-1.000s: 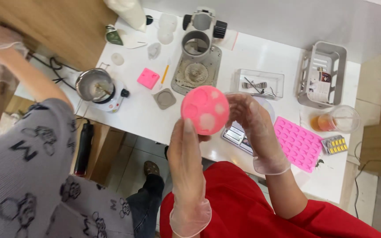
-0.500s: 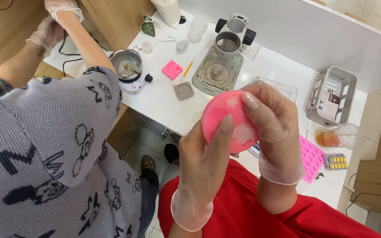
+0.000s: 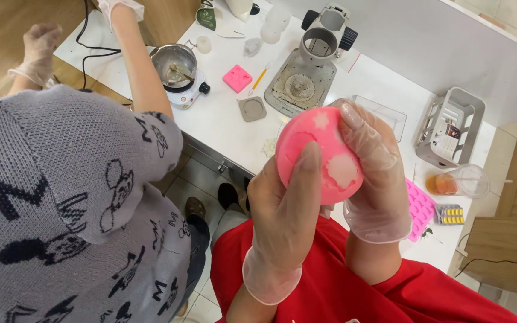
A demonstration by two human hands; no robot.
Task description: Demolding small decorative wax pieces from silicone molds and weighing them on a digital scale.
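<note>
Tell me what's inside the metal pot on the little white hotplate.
The metal pot holds a spoon-like utensil and a pale residue. Its near inner wall hides part of the bottom.

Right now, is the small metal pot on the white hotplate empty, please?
Not empty: the metal pot on the hotplate holds a spoon-like utensil; other contents cannot be told.

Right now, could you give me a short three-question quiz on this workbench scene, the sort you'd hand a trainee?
1. True or false: the pink round mould lies flat on the white table.
2. Which hands grip it? A) left hand only B) right hand only C) both
3. What stands on the small white hotplate beside the other person's arm?

Key: 1 false, it is held up in the air. 2 C. 3 a metal pot.
</note>
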